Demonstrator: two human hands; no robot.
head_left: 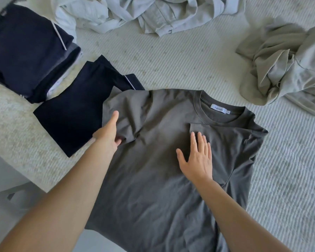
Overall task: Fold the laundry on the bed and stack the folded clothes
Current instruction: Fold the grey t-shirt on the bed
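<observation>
Grey T-shirt [153, 170] spread flat on the ribbed bed [171, 57], both hands on it.

Left hand [108, 133] pinches the folded-in sleeve, its fingertips hidden under cloth; right hand [198, 159] lies flat, fingers straight, below the collar. The hem is cut off. Folded navy stack [25, 51] sits left.

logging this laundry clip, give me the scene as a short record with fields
surface: bed with ribbed light cover
item in work: dark grey t-shirt, laid flat, collar away from person
left hand: grips the shirt's left sleeve
right hand: flat on the chest, fingers straight
folded: navy stack, far left; navy garment beside it
unfolded: pale grey heap at top; beige heap at right
</observation>
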